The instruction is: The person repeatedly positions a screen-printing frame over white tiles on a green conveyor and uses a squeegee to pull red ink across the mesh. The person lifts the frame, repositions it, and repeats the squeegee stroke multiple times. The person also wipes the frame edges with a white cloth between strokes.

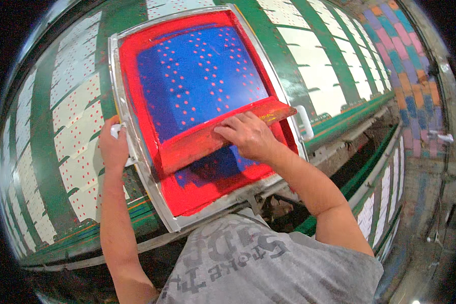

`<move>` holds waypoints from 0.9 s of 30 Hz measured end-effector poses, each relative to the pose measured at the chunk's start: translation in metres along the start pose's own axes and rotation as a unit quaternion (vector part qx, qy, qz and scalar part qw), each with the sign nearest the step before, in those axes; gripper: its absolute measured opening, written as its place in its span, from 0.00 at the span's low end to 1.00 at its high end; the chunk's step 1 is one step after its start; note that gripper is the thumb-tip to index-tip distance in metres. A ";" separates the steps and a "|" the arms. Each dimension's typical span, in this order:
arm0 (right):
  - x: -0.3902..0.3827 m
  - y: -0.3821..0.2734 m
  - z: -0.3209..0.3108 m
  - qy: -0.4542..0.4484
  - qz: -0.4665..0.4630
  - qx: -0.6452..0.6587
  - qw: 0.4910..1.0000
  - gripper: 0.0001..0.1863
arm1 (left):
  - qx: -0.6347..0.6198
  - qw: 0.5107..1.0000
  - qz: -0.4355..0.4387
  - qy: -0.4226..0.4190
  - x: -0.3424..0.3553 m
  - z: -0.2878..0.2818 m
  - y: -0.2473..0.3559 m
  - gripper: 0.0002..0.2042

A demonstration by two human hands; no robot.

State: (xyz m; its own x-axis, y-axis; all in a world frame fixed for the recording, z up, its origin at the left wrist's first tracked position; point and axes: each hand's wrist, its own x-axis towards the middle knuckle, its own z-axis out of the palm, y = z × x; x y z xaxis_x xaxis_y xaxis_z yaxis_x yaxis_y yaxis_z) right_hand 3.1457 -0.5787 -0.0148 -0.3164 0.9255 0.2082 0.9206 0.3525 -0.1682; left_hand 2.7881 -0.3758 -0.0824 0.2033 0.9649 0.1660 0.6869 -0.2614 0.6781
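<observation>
A screen-printing frame [262, 60] with metal edges lies on the green table in front of me. Its blue mesh [187, 81] carries rows of small red dots and is bordered by red ink. Across the lower part of the mesh stretches a wide, red-smeared squeegee [185, 152], tilted up toward the right. My right hand [252, 138] is closed over its top edge, right of the middle. At the frame's left side, my left hand [113, 147] wraps round a white handle [116, 130]. Thick red ink [200, 197] covers the screen's near end, partly shadowed by the squeegee.
White fabric pieces [81, 106] printed with red dots lie in rows on the green table [43, 131] at left; paler ones [314, 73] lie at right. A second white handle [304, 123] is on the frame's right side. Beyond the table's right edge is a colourful patterned strip [405, 76].
</observation>
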 end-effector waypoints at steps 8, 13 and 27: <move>0.145 0.110 0.036 0.025 -0.043 -0.039 0.998 0.17 | 0.000 1.000 -0.028 0.008 -0.004 -0.002 0.011 0.18; 0.228 0.168 0.047 0.013 -0.053 -0.081 0.995 0.18 | -0.005 0.998 -0.057 -0.022 -0.001 -0.005 0.012 0.18; 0.249 0.178 0.047 -0.028 -0.010 -0.085 0.996 0.26 | 0.031 0.999 -0.030 -0.006 -0.002 -0.005 0.019 0.18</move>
State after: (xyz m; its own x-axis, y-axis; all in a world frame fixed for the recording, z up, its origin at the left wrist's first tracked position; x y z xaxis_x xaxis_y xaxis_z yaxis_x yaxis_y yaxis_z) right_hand 3.2204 -0.2793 -0.0384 -0.3428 0.9265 0.1555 0.9380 0.3467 0.0022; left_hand 2.7972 -0.3823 -0.0657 0.1684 0.9788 0.1169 0.7398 -0.2039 0.6412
